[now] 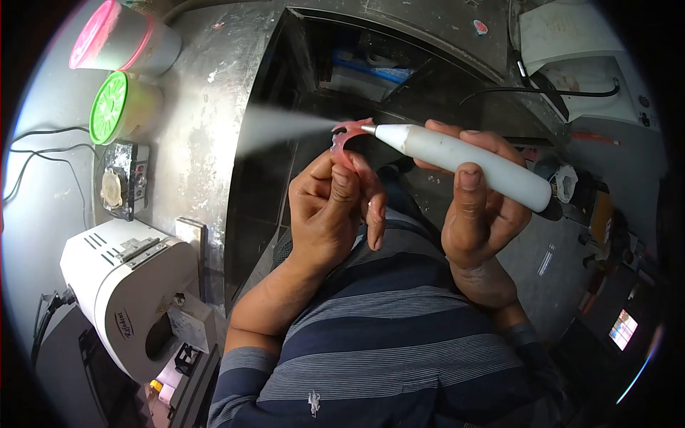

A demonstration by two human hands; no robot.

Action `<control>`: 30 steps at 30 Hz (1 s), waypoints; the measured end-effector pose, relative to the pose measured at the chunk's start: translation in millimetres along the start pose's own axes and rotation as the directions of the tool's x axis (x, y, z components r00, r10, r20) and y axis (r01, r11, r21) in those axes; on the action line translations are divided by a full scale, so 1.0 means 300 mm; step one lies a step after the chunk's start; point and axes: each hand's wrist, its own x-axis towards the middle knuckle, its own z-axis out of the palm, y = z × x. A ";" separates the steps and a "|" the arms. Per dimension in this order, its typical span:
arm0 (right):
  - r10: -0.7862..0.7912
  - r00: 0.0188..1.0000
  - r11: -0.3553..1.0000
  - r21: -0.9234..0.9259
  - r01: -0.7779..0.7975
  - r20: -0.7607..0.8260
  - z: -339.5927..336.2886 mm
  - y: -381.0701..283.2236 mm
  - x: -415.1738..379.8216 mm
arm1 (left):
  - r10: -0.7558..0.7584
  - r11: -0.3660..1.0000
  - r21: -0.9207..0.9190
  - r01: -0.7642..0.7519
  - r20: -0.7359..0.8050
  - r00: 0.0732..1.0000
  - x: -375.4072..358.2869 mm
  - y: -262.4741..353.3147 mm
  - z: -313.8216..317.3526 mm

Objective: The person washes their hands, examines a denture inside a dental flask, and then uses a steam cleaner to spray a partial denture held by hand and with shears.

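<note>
Between the thumb and fingers of my left hand is a pink partial denture plate, curved and wet-looking, held upright. My right hand is closed around a white steam handpiece, thumb beneath it and fingers over the top. Its tapered metal tip points left, right at the denture's upper edge. A white plume of steam shoots out to the left past the denture. Some fingers of my left hand hang loosely, glistening with water.
A dark recess lies below the hands, bordered by a worn grey counter. On the left stand a pink-lidded tub, a green-lidded tub, a small control box and a white machine. White equipment with a black cable occupies the upper right.
</note>
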 end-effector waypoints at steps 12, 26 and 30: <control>-0.029 0.999 1.000 -0.010 0.029 0.027 -0.023 0.011 -0.009 | 0.092 0.954 0.291 -0.074 -0.048 0.995 0.009 -0.038 -0.004; -0.079 0.997 0.997 -0.003 0.079 0.011 -0.012 0.013 -0.015 | 0.082 0.945 0.322 -0.065 -0.038 0.996 0.010 -0.043 -0.010; -0.078 0.997 0.997 0.023 0.078 0.003 -0.008 0.012 -0.011 | 0.078 0.945 0.325 -0.036 -0.117 0.990 0.013 -0.030 -0.001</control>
